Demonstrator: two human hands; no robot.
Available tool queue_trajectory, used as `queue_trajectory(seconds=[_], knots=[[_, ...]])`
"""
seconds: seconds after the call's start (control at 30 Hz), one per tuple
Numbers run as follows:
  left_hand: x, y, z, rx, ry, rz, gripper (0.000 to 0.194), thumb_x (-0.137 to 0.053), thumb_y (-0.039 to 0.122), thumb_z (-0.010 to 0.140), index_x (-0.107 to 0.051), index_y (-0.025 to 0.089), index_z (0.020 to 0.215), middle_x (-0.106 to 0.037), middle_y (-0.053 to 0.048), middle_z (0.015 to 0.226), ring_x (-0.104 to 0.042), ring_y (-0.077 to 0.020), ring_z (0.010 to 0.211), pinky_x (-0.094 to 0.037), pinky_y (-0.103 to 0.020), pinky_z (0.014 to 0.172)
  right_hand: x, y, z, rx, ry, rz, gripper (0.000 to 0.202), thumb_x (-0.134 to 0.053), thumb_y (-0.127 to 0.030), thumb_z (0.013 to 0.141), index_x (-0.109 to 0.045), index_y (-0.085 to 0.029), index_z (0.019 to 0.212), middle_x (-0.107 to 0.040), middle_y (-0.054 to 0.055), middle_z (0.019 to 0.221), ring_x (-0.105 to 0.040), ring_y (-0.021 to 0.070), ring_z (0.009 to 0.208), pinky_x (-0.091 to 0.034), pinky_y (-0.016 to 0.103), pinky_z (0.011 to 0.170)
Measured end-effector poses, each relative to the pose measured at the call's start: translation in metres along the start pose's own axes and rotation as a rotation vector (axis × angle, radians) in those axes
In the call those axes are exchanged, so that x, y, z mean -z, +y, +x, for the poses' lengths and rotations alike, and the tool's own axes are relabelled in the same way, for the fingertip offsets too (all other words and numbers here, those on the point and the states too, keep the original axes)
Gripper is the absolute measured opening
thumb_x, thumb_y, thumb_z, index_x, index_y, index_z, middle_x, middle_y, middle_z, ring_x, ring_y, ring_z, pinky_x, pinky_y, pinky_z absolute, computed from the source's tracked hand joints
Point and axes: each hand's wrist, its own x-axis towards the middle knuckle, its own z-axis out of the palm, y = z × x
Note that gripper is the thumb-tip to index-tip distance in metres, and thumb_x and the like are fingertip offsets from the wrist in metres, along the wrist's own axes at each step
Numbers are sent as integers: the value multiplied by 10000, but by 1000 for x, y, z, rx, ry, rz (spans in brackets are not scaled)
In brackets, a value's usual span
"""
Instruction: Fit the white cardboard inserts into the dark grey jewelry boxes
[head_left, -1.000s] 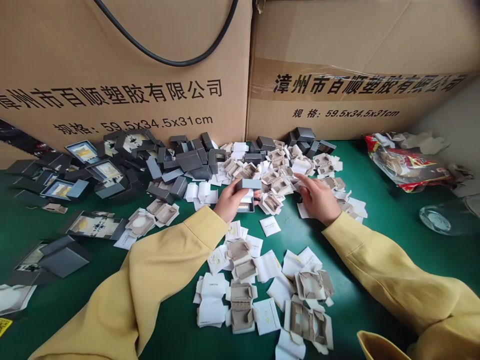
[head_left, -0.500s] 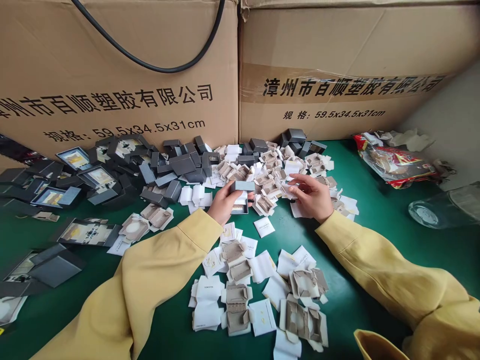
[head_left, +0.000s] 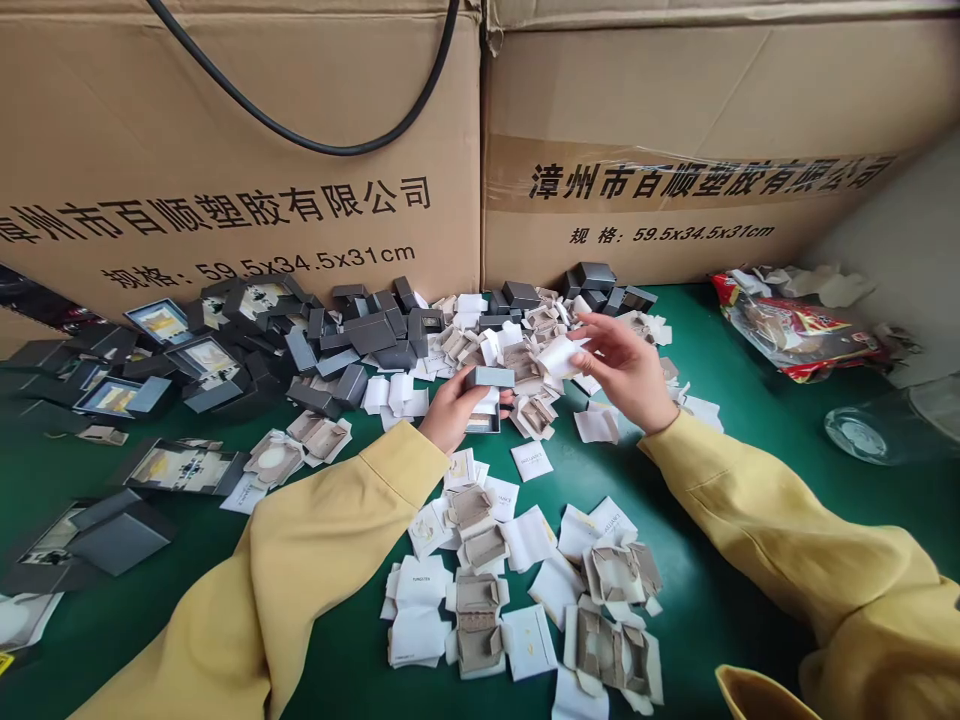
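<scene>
My left hand [head_left: 452, 412] is closed around a small dark grey box [head_left: 491, 377], its lid up and some white lining showing inside. To the right of it, my right hand [head_left: 631, 372] pinches a white folded paper leaflet [head_left: 556, 357] between thumb and fingers, above the heap of card inserts. Beneath and beside the leaflet lie opened grey-white cardboard inserts [head_left: 534, 414] and loose white papers. A square printed card [head_left: 532, 460] lies flat on the green table [head_left: 600, 468] just in front of the hands.
Many dark grey boxes [head_left: 371, 333] are heaped at the left and back. Inserts [head_left: 478, 595] and leaflets [head_left: 529, 640] lie in front. Two large cartons [head_left: 300, 180] stand behind, with a black cable [head_left: 337, 150] hanging before them. A plastic bag [head_left: 795, 325] and a glass jar [head_left: 862, 437] are at right.
My right hand has moved slightly up and now shows a white leaflet in its fingers. My left hand still holds the box in nearly the same place. The view has shifted slightly.
</scene>
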Motion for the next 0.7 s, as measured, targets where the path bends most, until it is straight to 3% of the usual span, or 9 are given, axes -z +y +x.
queue_trajectory(seconds=[0.07,0.17,0.4,0.5,0.7], knots=[[1,-1,1,-4,-8,0,239,-602,242,713,-550,142,924,-675,-73,798,-652,-237,808,-533,-371,688,0,-2,12,-32,51,-10,420,-625,-451,743,-556,-224,1090,-611,27,816,-591,157,714,-521,287,604],[2,-2,1,-3,-18,-1,247,-611,251,706,-547,143,918,-677,-75,794,-650,-245,823,-533,-362,676,-6,-7,28,-44,107,1,386,-640,-448,728,-578,-206,1022,-584,12,734,-563,140,641,-498,271,564],[-1,0,-1,-3,17,-14,233,-610,240,698,-551,142,900,-677,-67,773,-652,-239,799,-533,-349,647,-32,-13,31,24,-17,-16,278,-627,-374,744,-596,-178,940,-579,7,725,-548,129,660,-494,284,640],[-2,1,-1,6,20,-14,239,-612,241,698,-549,143,908,-678,-67,779,-651,-239,808,-534,-354,660,-40,-8,23,87,-104,-183,249,-533,-309,815,-577,-181,1023,-591,22,772,-553,144,699,-496,300,666],[-1,-1,0,5,33,-20,264,-619,253,703,-563,144,937,-672,-70,783,-647,-251,843,-537,-363,685,-49,4,14,389,-300,-694,282,-448,-156,825,-573,-172,1078,-564,100,1062,-495,231,974,-455,367,820]])
